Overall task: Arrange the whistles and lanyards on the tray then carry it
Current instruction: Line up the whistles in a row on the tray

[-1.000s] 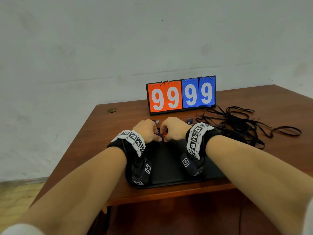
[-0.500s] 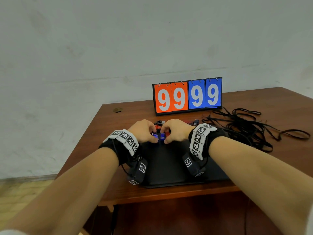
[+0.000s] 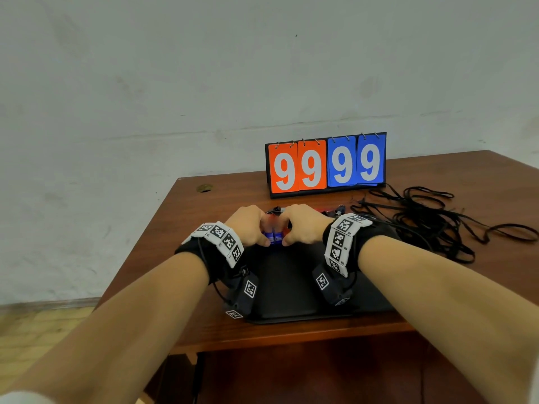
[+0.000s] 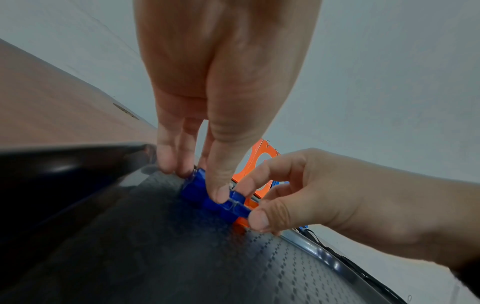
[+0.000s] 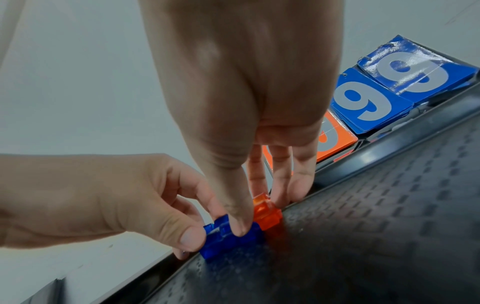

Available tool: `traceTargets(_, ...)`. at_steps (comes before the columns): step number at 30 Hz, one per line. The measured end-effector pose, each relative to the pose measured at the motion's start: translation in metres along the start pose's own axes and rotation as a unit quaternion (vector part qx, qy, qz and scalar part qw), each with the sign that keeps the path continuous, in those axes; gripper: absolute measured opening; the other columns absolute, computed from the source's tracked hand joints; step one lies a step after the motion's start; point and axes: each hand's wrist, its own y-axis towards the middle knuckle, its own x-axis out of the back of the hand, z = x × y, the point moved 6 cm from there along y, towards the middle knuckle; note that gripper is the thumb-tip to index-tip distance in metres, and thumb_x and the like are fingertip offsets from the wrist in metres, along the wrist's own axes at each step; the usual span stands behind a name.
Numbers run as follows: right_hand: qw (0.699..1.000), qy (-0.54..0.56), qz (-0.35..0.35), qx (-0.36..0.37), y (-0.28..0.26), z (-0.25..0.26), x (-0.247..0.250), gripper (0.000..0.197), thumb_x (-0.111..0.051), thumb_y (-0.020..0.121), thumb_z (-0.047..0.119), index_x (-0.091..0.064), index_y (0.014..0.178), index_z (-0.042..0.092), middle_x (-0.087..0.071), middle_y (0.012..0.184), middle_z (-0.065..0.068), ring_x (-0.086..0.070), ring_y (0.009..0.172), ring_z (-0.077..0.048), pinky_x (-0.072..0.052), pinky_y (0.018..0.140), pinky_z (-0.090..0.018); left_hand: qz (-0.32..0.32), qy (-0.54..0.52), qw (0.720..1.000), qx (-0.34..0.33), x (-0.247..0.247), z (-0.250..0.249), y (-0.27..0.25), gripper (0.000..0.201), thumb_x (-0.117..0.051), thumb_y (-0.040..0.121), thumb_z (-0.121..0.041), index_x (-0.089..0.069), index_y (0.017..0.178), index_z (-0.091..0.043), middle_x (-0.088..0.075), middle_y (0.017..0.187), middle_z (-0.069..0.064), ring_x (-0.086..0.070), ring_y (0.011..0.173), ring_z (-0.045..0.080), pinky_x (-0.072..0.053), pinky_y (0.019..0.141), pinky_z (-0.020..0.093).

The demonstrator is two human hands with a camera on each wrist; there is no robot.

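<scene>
Two clear blue whistles [image 3: 274,236] stand side by side on the far edge of the black tray [image 3: 291,290], with an orange whistle [image 5: 267,216] against their right side. My left hand [image 3: 264,234] pinches the left blue whistle [image 4: 197,189], thumb in front and fingers behind. With its thumb on the second blue whistle [image 5: 250,233], my right hand [image 3: 287,234] has its fingers behind the orange one. A tangle of black lanyards [image 3: 431,220] lies on the table to the right, off the tray.
A flip scoreboard [image 3: 326,164] reading 99 99 stands behind the hands. A few more small whistles [image 3: 332,212] lie between it and the tray. The wooden table [image 3: 180,228] has a cable hole [image 3: 204,188] at its far left and a wall behind it.
The blue whistles, hidden between the hands a second ago, now show between my thumbs at the tray's far edge. Both hands have stayed close together.
</scene>
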Motion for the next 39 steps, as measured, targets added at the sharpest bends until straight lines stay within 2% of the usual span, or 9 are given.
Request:
traceTargets(3, 1.0, -0.004, -0.008, 0.004, 0.0, 0.0, 0.0, 0.035, -0.078, 0.08, 0.023, -0.069, 0.113, 0.019, -0.057, 0.101, 0.009, -0.054, 0.091, -0.01, -0.039, 0.073, -0.021, -0.006, 0.009, 1.0, -0.004, 0.0, -0.002, 0.0, 0.034, -0.082, 0.078, -0.02, -0.073, 0.111, -0.016, -0.068, 0.109, -0.002, -0.064, 0.097, 0.015, -0.05, 0.088, 0.027)
traceTargets(9, 1.0, -0.003, -0.01, -0.002, -0.001, 0.0, 0.0, 0.036, -0.077, 0.08, 0.024, -0.067, 0.115, 0.019, -0.055, 0.104, 0.008, -0.055, 0.095, -0.012, -0.039, 0.075, -0.022, -0.009, 0.014, 1.0, 0.003, 0.0, -0.001, 0.0, 0.034, -0.082, 0.078, -0.021, -0.072, 0.11, -0.017, -0.068, 0.108, -0.002, -0.065, 0.098, 0.016, -0.052, 0.09, 0.03)
traceTargets(13, 1.0, 0.001, -0.024, -0.006, -0.009, 0.001, 0.006, 0.045, -0.077, 0.081, 0.024, -0.063, 0.123, 0.018, -0.057, 0.116, 0.003, -0.056, 0.106, -0.016, -0.041, 0.086, -0.025, -0.029, 0.0, 0.999, 0.023, 0.006, 0.0, -0.002, 0.029, -0.078, 0.082, -0.027, -0.07, 0.108, -0.018, -0.068, 0.106, -0.003, -0.064, 0.095, 0.014, -0.053, 0.087, 0.029)
traceTargets(16, 0.998, 0.029, -0.046, -0.016, -0.018, -0.005, 0.019, 0.043, -0.075, 0.083, 0.023, -0.062, 0.124, 0.018, -0.058, 0.126, 0.001, -0.054, 0.115, -0.016, -0.041, 0.093, -0.026, -0.053, 0.003, 0.998, 0.039, 0.02, 0.0, -0.007, 0.013, -0.067, 0.091, -0.022, -0.071, 0.103, -0.019, -0.069, 0.107, -0.001, -0.064, 0.096, 0.015, -0.053, 0.09, 0.032)
traceTargets(21, 0.992, 0.066, -0.095, -0.049, -0.032, -0.026, 0.036, 0.033, -0.071, 0.087, 0.02, -0.064, 0.119, 0.018, -0.062, 0.122, 0.0, -0.057, 0.107, -0.014, -0.042, 0.087, -0.022, -0.068, 0.005, 0.996, 0.059, 0.03, -0.004, -0.007, 0.013, -0.06, 0.094, -0.014, -0.069, 0.102, -0.02, -0.067, 0.111, 0.001, -0.063, 0.101, 0.018, -0.052, 0.093, 0.033)
traceTargets(28, 0.978, 0.107, -0.156, -0.082, -0.037, -0.065, 0.051, 0.021, -0.066, 0.09, 0.017, -0.069, 0.11, 0.016, -0.064, 0.115, -0.001, -0.06, 0.105, -0.015, -0.046, 0.088, -0.022, -0.057, 0.026, 0.996, 0.056, 0.03, -0.023, 0.016, 0.02, -0.058, 0.095, -0.009, -0.07, 0.107, -0.018, -0.068, 0.115, 0.004, -0.063, 0.104, 0.019, -0.05, 0.092, 0.031)
traceTargets(32, 0.976, 0.118, -0.164, -0.082, -0.027, -0.08, 0.054, 0.018, -0.062, 0.09, 0.012, -0.071, 0.105, 0.015, -0.065, 0.115, -0.002, -0.061, 0.101, -0.015, -0.049, 0.088, -0.024, -0.024, 0.027, 0.998, 0.058, 0.02, -0.028, 0.034, 0.024, -0.053, 0.098, -0.016, -0.07, 0.115, -0.013, -0.067, 0.119, 0.005, -0.062, 0.107, 0.021, -0.049, 0.094, 0.032)
traceTargets(36, 0.971, 0.132, -0.161, -0.116, -0.015, -0.095, 0.053, 0.031, -0.051, 0.089, -0.001, -0.07, 0.104, 0.018, -0.061, 0.122, -0.003, -0.06, 0.109, -0.019, -0.052, 0.094, -0.032, 0.004, 0.024, 0.998, 0.058, 0.012, -0.026, 0.048, 0.029, -0.05, 0.1, -0.019, -0.067, 0.123, -0.012, -0.065, 0.124, 0.006, -0.06, 0.112, 0.022, -0.046, 0.095, 0.03)
traceTargets(39, 0.969, 0.141, -0.16, -0.126, -0.01, -0.102, 0.051, 0.033, -0.049, 0.089, -0.003, -0.069, 0.106, 0.017, -0.06, 0.123, -0.003, -0.059, 0.11, -0.019, -0.052, 0.094, -0.032, 0.023, 0.016, 0.998, 0.056, 0.008, -0.023, 0.057, 0.03, -0.051, 0.1, -0.018, -0.068, 0.124, -0.014, -0.063, 0.128, 0.004, -0.058, 0.114, 0.021, -0.044, 0.096, 0.03)
